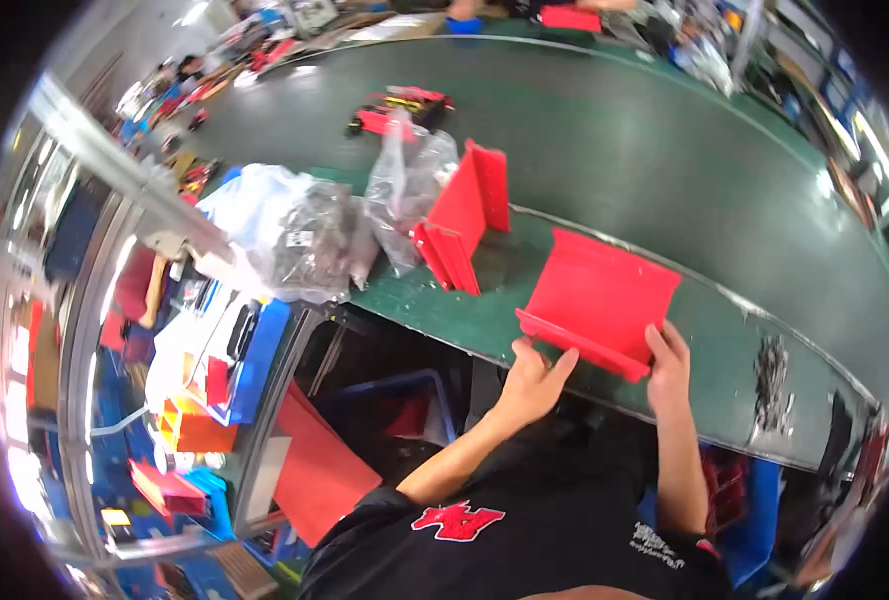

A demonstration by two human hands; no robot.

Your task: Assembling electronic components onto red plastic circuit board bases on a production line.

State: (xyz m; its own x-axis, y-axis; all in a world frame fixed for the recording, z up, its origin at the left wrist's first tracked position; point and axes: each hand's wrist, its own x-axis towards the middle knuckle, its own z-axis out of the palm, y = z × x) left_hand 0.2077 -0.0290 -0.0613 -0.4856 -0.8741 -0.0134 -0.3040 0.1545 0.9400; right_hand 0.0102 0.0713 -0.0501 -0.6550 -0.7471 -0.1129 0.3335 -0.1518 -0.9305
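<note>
A red bent panel (pixel 604 292) with raised flanges lies at the table's near edge in front of me. My left hand (pixel 536 385) holds its near flange at the left, with the thumb along the edge and other fingers partly hidden. At its near right corner, my right hand (pixel 670 370) is closed on the panel. Left of it, more red bent panels (pixel 461 218) stand upright against each other on the green table. Beside those sits a clear plastic bag (pixel 404 190) with dark contents.
Farther left are bags of dark parts (pixel 314 235). A green conveyor belt (pixel 604 120) runs behind the table, carrying a red and black assembly (pixel 401 110). Small dark metal pieces (pixel 770 385) lie at the right. Blue bins (pixel 754 515) stand below the table edge.
</note>
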